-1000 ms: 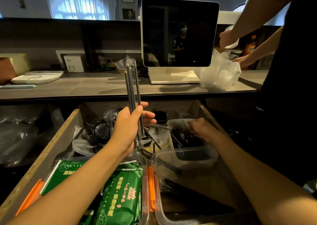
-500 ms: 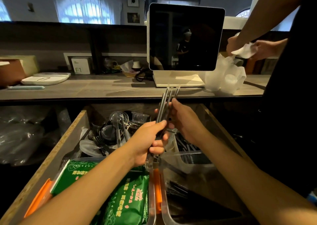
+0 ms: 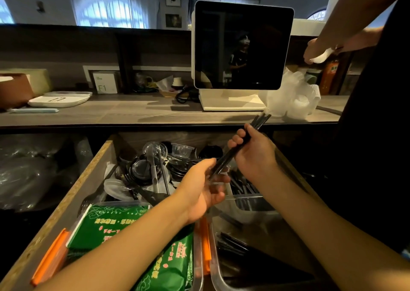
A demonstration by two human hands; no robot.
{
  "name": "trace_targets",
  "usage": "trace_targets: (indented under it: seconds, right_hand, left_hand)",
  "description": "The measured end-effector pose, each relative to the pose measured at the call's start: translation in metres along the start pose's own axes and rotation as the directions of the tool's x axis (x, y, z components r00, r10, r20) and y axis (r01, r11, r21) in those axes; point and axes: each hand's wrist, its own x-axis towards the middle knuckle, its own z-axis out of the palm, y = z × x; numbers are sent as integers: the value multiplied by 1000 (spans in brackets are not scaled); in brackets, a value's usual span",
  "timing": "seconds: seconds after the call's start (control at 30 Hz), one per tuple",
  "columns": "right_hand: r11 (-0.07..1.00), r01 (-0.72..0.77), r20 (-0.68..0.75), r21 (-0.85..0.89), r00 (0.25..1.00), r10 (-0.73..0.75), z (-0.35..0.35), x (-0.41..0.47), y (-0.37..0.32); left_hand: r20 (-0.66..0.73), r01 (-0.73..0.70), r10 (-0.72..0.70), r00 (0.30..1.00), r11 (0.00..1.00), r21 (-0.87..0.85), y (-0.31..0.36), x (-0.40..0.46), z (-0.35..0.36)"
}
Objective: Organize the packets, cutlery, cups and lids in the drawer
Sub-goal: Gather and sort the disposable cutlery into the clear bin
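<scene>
- Head view: in the middle of the frame, both hands hold one bundle of black cutlery [image 3: 239, 149], long thin sticks in a clear wrap, over the open drawer [image 3: 73, 193].
- The right hand [image 3: 255, 155], right of centre, is clenched around the middle of the bundle; the upper ends of the sticks point to the upper right, past the edge of the counter [image 3: 124, 113].
- The left hand [image 3: 204, 188], just below and left of it, grasps the lower end of the same bundle with thumb and fingers.
- In the back of the drawer, centre of the frame, lies a mixed heap of black lids [image 3: 142, 168], clear cups [image 3: 182, 151] and more cutlery.
- In the lower left, a clear bin with orange clips holds green packets [image 3: 111, 224].
- In the lower right, a second clear bin [image 3: 216, 266] holds dark sticks; behind it stands a smaller clear container [image 3: 250, 204] with black cutlery inside.
- On the counter in the upper part stands a dark screen [image 3: 243, 44] on a white base, with a bag of clear cups [image 3: 292, 99] just to its right.
- In the upper right, another person in dark clothes holds something white.
</scene>
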Motion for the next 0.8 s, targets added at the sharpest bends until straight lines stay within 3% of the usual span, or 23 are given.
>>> trace_targets:
  seconds: [0.2, 0.37, 0.5, 0.57, 0.73, 0.8]
  right_hand:
    - [996, 18, 0, -85, 1000, -18, 11, -13, 23]
    - [990, -70, 34, -119, 997, 74, 12, -23, 39]
    - [978, -52, 104, -204, 992, 74, 17, -27, 30]
    - [918, -26, 137, -396, 987, 87, 19, -26, 14]
    - [639, -96, 85, -764, 965, 247, 4, -30, -7]
    - [422, -111, 35, -900, 946, 323, -12, -38, -11]
  left_hand:
    - [-87, -25, -4, 996, 946, -322, -5, 2, 3]
    - [-113, -134, 98, 989, 913, -384, 1, 2, 1]
    - [-105, -205, 188, 976, 963, -178, 3, -3, 4]
    - [-153, -321, 316, 936, 947, -4, 9, -2, 0]
    - [-241, -551, 653, 718, 745, 376, 31, 7, -30]
    - [-214, -527, 715, 665, 653, 543, 35, 11, -43]
